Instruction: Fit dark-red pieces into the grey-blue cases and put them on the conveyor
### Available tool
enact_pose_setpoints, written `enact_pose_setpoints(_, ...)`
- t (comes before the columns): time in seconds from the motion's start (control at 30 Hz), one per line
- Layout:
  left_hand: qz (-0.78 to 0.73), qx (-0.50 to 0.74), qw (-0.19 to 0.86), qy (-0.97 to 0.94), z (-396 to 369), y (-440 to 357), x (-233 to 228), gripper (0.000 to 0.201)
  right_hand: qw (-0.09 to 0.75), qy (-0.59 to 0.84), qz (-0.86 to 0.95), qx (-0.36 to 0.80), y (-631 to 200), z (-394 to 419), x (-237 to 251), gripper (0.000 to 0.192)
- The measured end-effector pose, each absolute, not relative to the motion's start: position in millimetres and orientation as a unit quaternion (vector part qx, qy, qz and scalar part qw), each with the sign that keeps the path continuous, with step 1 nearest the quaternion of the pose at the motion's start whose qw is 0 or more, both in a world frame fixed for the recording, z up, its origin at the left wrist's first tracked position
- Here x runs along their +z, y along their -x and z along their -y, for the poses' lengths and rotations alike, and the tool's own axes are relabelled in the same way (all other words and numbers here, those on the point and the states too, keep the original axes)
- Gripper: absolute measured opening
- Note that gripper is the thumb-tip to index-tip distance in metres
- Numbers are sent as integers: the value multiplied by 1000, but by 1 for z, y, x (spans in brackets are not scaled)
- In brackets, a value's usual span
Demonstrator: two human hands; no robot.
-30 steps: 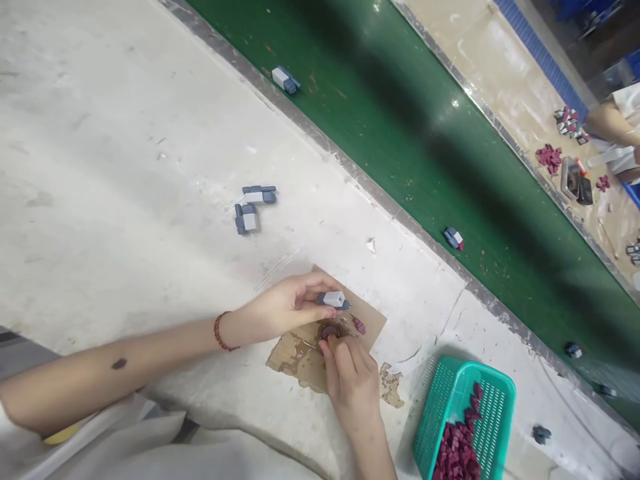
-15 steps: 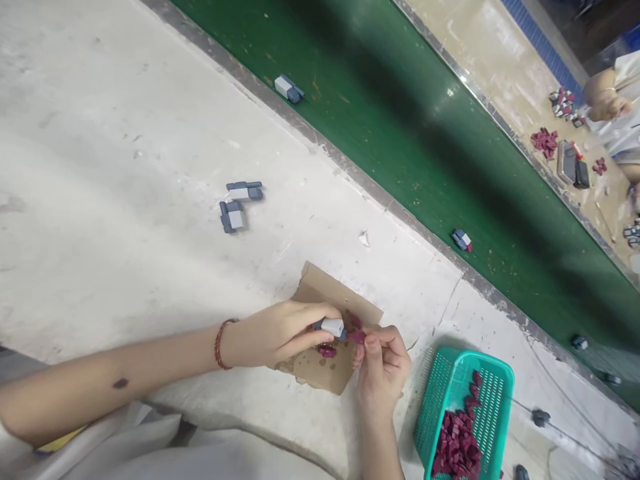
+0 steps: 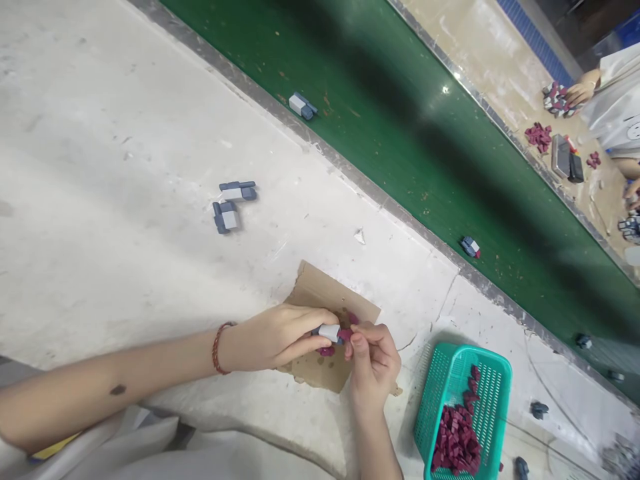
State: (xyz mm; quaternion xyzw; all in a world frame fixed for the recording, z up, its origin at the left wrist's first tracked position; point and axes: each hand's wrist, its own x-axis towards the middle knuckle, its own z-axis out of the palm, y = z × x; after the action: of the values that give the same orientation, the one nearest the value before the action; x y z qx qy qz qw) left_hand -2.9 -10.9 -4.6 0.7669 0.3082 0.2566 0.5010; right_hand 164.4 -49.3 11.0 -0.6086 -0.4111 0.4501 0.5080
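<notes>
Grey block (image 3: 330, 331) pinched in my left hand (image 3: 273, 337); my right hand (image 3: 373, 360) fingers press a maroon piece (image 3: 345, 334) against it, above cardboard (image 3: 320, 293).

- Worktop (image 3: 100, 133): broad bare stretch to the left and ahead of both hands; passage unobstructed there.
- Two grey-and-white blocks (image 3: 231, 203) lie well apart from the cardboard sheet (image 3: 320, 293), leaving a free lane between them.
- Green basket (image 3: 453, 387) stands near the right hand (image 3: 373, 363), closing off that side.
- Green belt (image 3: 425, 133) runs beyond the worktop edge, carrying scattered small pieces (image 3: 302, 105).
</notes>
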Motion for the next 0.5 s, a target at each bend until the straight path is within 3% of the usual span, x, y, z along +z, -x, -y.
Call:
enact_pose_setpoints(0.3, -313, 276, 440, -795, 15, 1, -10, 35, 481, 621, 452, 423, -165, 60, 5, 20)
enact_pose_setpoints(0.5, -306, 260, 415, -816, 13, 3, -2, 32, 431, 606, 453, 491, -176, 67, 10, 22)
